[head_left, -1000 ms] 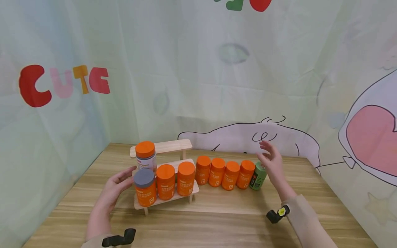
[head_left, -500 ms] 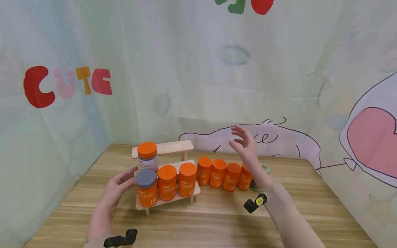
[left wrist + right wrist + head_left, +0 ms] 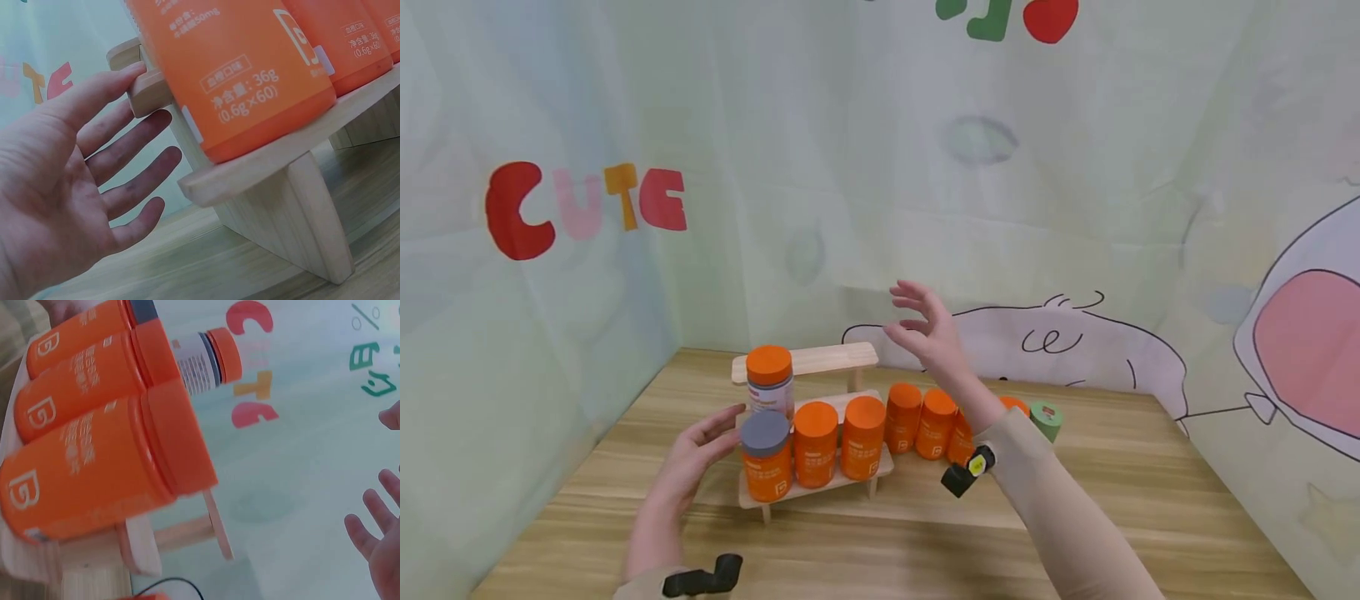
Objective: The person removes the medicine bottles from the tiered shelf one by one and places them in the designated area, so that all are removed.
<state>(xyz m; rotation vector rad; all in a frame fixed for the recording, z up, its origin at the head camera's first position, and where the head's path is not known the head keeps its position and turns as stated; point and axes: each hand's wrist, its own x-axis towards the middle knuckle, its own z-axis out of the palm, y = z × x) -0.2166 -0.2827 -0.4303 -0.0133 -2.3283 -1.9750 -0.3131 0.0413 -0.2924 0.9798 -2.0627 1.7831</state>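
— Count, rack (image 3: pixel 831 358)?
— Four jars (image 3: pixel 816 454): three front, one behind.
— Table (image 3: pixel 865 558), beside it?
— Four orange jars (image 3: pixel 904 421), one green container (image 3: pixel 1047 419).
— Grip?
— Left hand (image 3: pixel 691 454) by rack, fingers spread, empty; right hand (image 3: pixel 936 337) raised, likewise.

The striped wooden table (image 3: pixel 880 550) carries a stepped wooden rack (image 3: pixel 820 360), which stands just beside the fingers (image 3: pixel 724 416) of the left hand (image 3: pixel 688 457). To the right of these fingers, three orange jars (image 3: pixel 816 450) stand upright on its front board (image 3: pixel 882 463) (the nearest to them has a grey lid (image 3: pixel 765 434)), and behind is one pale-labelled jar (image 3: pixel 771 396). Directly on the table, below the fingers of the right hand (image 3: pixel 931 335) and further to their right, stand four more orange jars (image 3: pixel 936 427) and one green container (image 3: pixel 1047 417).
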